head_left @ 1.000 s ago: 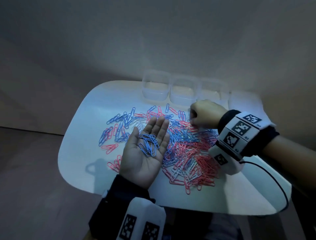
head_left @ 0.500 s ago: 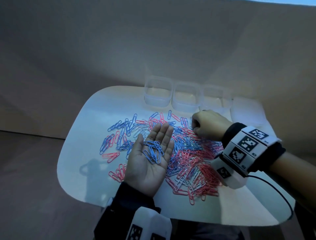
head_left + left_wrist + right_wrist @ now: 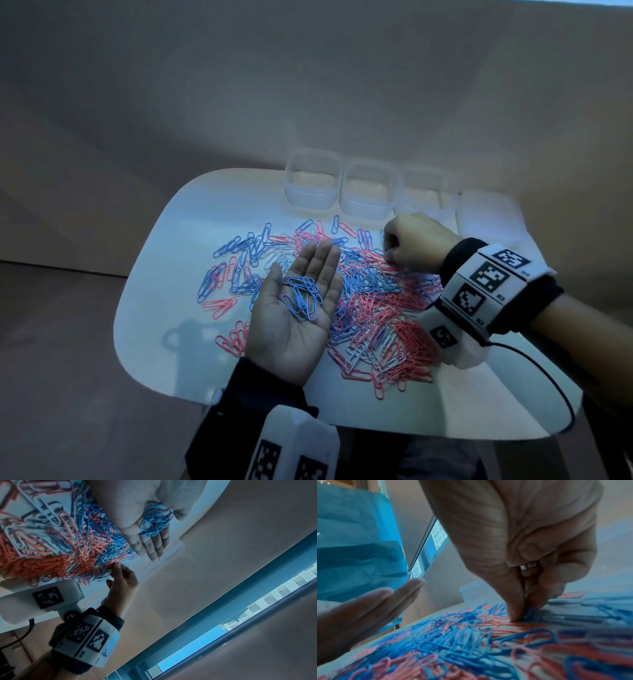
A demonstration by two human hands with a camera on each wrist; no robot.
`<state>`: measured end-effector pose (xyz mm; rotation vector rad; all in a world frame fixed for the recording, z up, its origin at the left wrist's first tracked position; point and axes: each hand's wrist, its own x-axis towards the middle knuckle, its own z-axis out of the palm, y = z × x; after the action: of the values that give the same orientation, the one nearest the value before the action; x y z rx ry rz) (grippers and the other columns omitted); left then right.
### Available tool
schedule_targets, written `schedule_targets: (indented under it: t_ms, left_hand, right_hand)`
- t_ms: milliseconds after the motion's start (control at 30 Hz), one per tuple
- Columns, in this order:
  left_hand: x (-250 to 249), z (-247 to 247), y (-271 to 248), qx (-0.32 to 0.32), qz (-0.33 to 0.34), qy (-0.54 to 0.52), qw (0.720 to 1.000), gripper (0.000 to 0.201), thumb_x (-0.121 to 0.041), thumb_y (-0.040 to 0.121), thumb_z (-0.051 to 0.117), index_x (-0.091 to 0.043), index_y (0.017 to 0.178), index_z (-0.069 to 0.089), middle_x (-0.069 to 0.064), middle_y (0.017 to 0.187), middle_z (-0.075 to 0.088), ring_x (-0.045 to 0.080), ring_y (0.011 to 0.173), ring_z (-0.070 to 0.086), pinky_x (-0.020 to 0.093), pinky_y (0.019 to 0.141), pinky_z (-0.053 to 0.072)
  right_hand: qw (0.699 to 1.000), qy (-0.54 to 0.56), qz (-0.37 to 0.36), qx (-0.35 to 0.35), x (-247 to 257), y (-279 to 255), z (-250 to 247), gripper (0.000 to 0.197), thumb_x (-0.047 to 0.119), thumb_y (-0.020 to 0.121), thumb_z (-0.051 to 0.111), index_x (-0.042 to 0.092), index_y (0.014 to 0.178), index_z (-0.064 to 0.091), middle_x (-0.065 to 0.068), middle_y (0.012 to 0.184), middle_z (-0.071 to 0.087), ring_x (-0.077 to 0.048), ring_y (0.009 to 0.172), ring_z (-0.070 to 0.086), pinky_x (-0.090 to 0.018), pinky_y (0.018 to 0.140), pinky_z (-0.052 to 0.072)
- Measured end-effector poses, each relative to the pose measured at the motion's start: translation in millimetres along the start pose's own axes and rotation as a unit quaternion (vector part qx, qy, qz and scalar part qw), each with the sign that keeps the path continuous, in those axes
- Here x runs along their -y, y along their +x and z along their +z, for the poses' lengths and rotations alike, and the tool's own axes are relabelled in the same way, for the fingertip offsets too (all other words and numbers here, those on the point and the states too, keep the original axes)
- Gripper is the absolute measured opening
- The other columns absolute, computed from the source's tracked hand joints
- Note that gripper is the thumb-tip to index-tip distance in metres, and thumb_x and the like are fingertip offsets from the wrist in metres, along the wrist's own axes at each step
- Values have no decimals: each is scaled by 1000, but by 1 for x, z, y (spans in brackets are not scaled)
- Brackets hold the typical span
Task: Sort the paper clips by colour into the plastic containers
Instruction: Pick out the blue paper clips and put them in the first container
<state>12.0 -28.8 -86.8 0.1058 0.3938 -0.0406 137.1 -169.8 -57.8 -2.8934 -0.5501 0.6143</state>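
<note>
Blue, pink and white paper clips (image 3: 373, 308) lie in a mixed heap on the white table (image 3: 164, 308). My left hand (image 3: 317, 270) is held flat, palm up, over the heap, and several blue clips (image 3: 301, 299) rest on the palm. They also show in the left wrist view as the blue clips (image 3: 152, 520). At the heap's far right edge, my right hand (image 3: 388, 255) is curled with its fingertips down. In the right wrist view, the right hand (image 3: 524, 613) pinches a blue clip (image 3: 529, 612) between thumb and forefinger. Three clear plastic containers (image 3: 313, 181) (image 3: 370, 193) (image 3: 423, 192) stand in a row behind the heap.
A flat clear lid-like piece (image 3: 486, 219) lies right of the containers. A black cable (image 3: 548, 377) runs from the right wrist band across the table's near right corner. Bare table shows left of the heap and along the front edge (image 3: 445, 411). A plain wall rises behind.
The head view has tilted up a little. The left palm stays flat with its blue clips. The right hand stays at the heap's far edge, slightly nearer to me.
</note>
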Motion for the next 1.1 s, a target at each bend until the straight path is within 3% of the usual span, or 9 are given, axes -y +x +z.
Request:
schedule_targets:
  t_ms: [100, 267, 433, 533, 667, 800, 900, 1033, 1100]
  left_hand:
    - [3, -2, 3, -4, 14, 37, 999, 45, -32, 80, 42, 0, 85, 73, 14, 101, 71, 23, 85, 71, 40, 77, 52]
    - [1, -2, -1, -11, 8, 29, 999, 54, -35, 92, 34, 0, 82, 74, 14, 100, 71, 23, 85, 71, 40, 78, 52]
    - [2, 0, -2, -8, 7, 34, 999, 46, -32, 81, 41, 1, 82, 74, 14, 99, 71, 24, 85, 71, 39, 76, 53]
    - [2, -1, -1, -19, 6, 37, 999, 52, -34, 91, 36, 1, 82, 74, 15, 100, 71, 24, 86, 71, 40, 79, 51]
    - [3, 0, 0, -39, 6, 42, 998, 54, -35, 97, 30, 0, 91, 70, 14, 101, 71, 24, 84, 71, 41, 79, 51]
    - [11, 8, 4, -42, -9, 47, 998, 46, -36, 97, 28, -3, 101, 60, 15, 98, 70, 24, 79, 71, 36, 72, 55]
    - [14, 8, 4, -39, -27, 55, 997, 46, -37, 95, 30, -4, 102, 60, 15, 96, 67, 22, 73, 71, 30, 62, 59]
    - [8, 2, 2, -15, 2, 22, 1000, 46, -28, 87, 39, 4, 80, 71, 18, 91, 70, 27, 76, 72, 38, 67, 57]
    - [3, 1, -1, -13, 3, 20, 1000, 42, -26, 88, 45, 5, 78, 71, 19, 92, 70, 28, 78, 72, 39, 65, 57]
  right_hand:
    - [1000, -7, 6, 20, 0, 4, 2, 14, 6, 83, 51, 1, 89, 63, -17, 98, 65, -31, 93, 61, -32, 74, 47]
    - [999, -20, -1, 38, 1, 4, 4, 9, 7, 84, 50, 6, 83, 59, -16, 96, 64, -30, 89, 60, -30, 71, 45]
    - [998, -34, -2, 57, 4, -3, 1, 10, 10, 86, 46, 7, 77, 50, -12, 82, 54, -25, 75, 48, -29, 64, 37]
    - [999, 24, -10, 24, 2, -13, -11, 17, 9, 85, 50, 9, 68, 47, -6, 70, 51, -22, 71, 45, -26, 55, 33]
    - [981, 175, -64, -47, 12, -40, -30, 30, 3, 77, 62, 18, 56, 46, 5, 54, 46, -10, 52, 41, -15, 47, 31]
    - [948, 283, -147, 12, 45, -57, -22, 31, 4, 69, 74, 22, 59, 51, -4, 64, 62, -19, 62, 56, -33, 64, 47]
    - [952, 233, -196, 9, 60, -65, -10, 32, 18, 69, 78, 29, 62, 50, 9, 61, 56, 0, 55, 50, -12, 57, 39]
    - [935, 308, -120, -127, 34, -38, -23, 18, 19, 74, 75, 19, 66, 59, 7, 55, 49, -4, 51, 41, -18, 53, 33]
    - [968, 218, -65, -103, 19, -15, -30, 16, 16, 76, 73, 17, 66, 60, 0, 61, 55, -12, 58, 46, -23, 59, 33]
